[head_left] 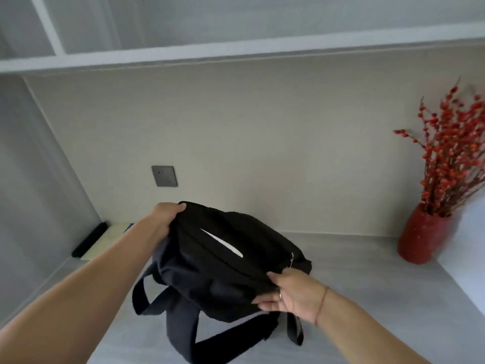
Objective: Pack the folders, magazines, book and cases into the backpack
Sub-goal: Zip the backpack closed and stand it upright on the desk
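I see black backpack [225,261] gripped by left hand [164,218] and right hand [291,292], white sliver showing; red vase [422,237] at 3 o'clock, folder [105,239] at 9

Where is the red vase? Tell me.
In the head view, the red vase stands at the far right on the grey surface, against the wall, right of the black backpack.

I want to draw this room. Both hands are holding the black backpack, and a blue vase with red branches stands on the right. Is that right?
Not quite. The head view shows the vase is red, not blue. The left hand and right hand do hold the black backpack.
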Demonstrator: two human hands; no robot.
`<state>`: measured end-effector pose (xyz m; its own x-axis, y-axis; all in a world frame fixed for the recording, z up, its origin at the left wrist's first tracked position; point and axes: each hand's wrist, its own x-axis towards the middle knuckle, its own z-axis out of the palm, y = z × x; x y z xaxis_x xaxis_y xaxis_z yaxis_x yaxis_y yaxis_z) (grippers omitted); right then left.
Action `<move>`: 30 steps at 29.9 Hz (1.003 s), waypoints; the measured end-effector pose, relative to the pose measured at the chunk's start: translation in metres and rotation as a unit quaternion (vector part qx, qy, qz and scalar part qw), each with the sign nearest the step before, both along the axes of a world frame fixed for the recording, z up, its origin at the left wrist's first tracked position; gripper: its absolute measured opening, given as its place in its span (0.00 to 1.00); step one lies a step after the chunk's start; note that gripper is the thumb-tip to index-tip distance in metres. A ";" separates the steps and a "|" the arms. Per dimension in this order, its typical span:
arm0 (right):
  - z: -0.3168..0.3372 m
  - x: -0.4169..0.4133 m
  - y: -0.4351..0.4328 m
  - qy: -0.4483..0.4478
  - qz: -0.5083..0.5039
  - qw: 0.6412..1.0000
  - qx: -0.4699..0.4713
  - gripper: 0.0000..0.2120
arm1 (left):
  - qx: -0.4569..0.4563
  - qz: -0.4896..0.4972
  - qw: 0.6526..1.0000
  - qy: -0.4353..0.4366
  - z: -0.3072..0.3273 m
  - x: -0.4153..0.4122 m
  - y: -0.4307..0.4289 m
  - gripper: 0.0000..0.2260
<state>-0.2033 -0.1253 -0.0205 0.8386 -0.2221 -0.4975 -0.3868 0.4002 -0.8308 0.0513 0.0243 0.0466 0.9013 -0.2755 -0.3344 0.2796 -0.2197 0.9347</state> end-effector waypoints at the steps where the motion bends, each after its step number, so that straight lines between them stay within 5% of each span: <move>1: 0.003 0.000 0.010 -0.004 0.005 1.000 0.012 0.14 | 0.007 -0.014 1.000 -0.003 0.007 0.007 -0.006 0.08; 7: 0.025 0.029 0.045 0.008 0.047 0.996 0.071 0.17 | 0.078 -0.130 0.981 -0.124 0.062 0.050 -0.065 0.10; 11: 0.025 0.041 0.002 0.064 0.135 0.984 -0.092 0.26 | 0.108 -0.236 0.949 -0.176 0.067 0.051 -0.102 0.07; 15: 0.021 0.068 -0.074 0.075 -0.038 0.931 -0.355 0.18 | 0.121 -0.297 0.925 -0.206 0.065 0.039 -0.133 0.03; 17: 0.028 0.087 -0.101 0.007 -0.108 0.912 -0.396 0.25 | 0.122 -0.319 0.913 -0.221 0.065 0.029 -0.148 0.03; 20: 0.046 0.116 -0.127 -0.074 -0.070 0.913 -0.396 0.39 | 0.129 -0.357 0.892 -0.246 0.067 0.011 -0.166 0.03; 23: 0.058 0.131 -0.145 -0.098 -0.001 0.913 -0.396 0.27 | 0.162 -0.408 0.855 -0.275 0.073 -0.012 -0.179 0.05; 26: 0.053 0.133 -0.158 -0.078 -0.058 0.897 -0.432 0.08 | 0.223 -0.433 0.809 -0.330 0.081 -0.031 -0.186 0.08; 30: 0.034 0.125 -0.172 -0.010 -0.196 0.849 -0.490 0.08 | 0.359 -0.364 0.727 -0.459 0.088 -0.055 -0.177 0.18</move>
<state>-0.0779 -0.2970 0.0132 0.6106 -0.7854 0.1017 -0.3644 -0.3926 -0.8445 -0.0036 -0.1525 0.1341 0.5387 -0.8422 0.0220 -0.8235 -0.5208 0.2250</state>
